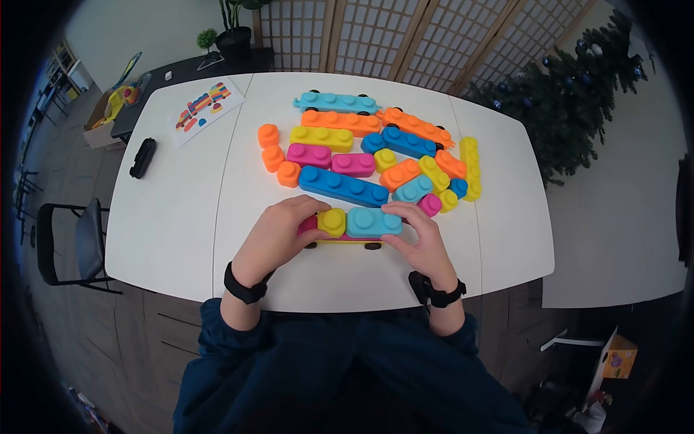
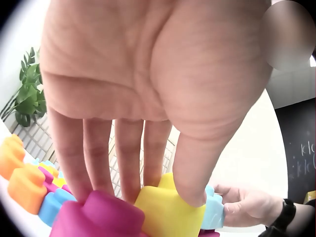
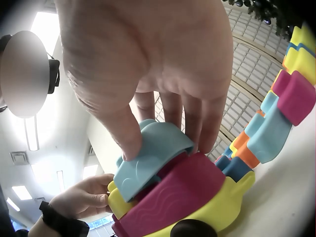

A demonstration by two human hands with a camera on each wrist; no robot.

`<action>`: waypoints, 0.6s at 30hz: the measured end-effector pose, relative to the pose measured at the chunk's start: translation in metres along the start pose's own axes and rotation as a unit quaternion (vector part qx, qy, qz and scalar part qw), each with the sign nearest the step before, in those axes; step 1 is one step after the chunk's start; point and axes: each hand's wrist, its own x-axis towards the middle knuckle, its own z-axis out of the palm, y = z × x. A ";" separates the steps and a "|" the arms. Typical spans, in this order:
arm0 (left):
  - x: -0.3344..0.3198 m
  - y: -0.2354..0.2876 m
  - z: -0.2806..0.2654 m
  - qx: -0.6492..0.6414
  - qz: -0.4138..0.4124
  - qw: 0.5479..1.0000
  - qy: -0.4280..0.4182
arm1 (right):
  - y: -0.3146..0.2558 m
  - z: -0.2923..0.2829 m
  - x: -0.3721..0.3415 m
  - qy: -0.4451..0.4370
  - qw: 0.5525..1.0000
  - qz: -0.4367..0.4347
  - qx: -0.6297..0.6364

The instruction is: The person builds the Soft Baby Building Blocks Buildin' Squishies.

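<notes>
In front of me stands a wheeled yellow base (image 3: 234, 195) with a long magenta block (image 3: 180, 192) on top. My left hand (image 1: 273, 230) holds a small yellow block (image 1: 332, 222) between thumb and fingers, at the left part of that stack. Another magenta block (image 2: 96, 217) lies beside the yellow one, under the left palm. A light blue block (image 1: 374, 223) is pinched by my right hand (image 1: 425, 242), thumb on the near side and fingers behind. In the right wrist view it sits tilted over the long magenta block, with a gap beneath its edge.
Beyond the hands lie several loose blocks, including a long dark blue one (image 1: 343, 186) and an orange one (image 1: 288, 173). Light blue (image 1: 336, 103) and orange wheeled bases (image 1: 416, 127) are farther back. A picture sheet (image 1: 207, 108) and black case (image 1: 143, 158) lie on the left of the white table (image 1: 173, 224).
</notes>
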 end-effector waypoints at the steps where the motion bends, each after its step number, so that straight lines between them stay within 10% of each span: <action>1: 0.000 0.000 0.000 0.000 0.000 1.000 0.000 | 0.000 0.000 0.001 0.000 1.000 0.000 0.000; 18: -0.001 0.001 -0.002 0.007 -0.020 1.000 -0.007 | 0.006 0.007 -0.001 -0.001 1.000 0.011 0.007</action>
